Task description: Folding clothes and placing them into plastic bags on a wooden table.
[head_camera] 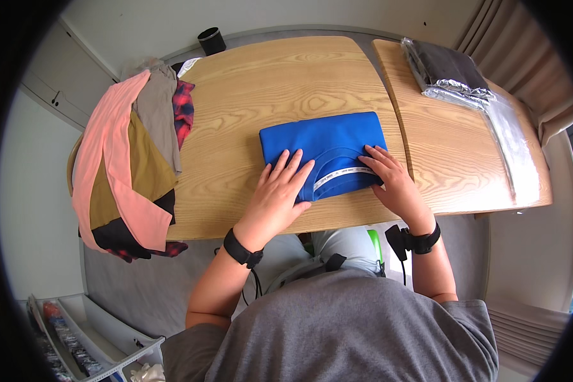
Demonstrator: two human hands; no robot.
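A blue garment [322, 129], folded into a neat rectangle, lies on the wooden table [248, 105] in front of me. Its round ribbed collar faces me, with a white printed tape [341, 175] along the inside of the neck. My left hand [281, 186] rests flat on the left part of the cloth, fingers spread beside the collar. On the right side, my right hand [390, 174] lies over the edge of the fold, fingertips touching the fabric near the collar. Neither hand grips anything.
Loose clothes, with a pink garment [112, 138] on top, hang over the table's left end. Plastic-wrapped dark garments [446, 71] and a clear plastic bag [511, 143] lie on the second table [439, 143]. A divided white bin [110, 329] stands lower left.
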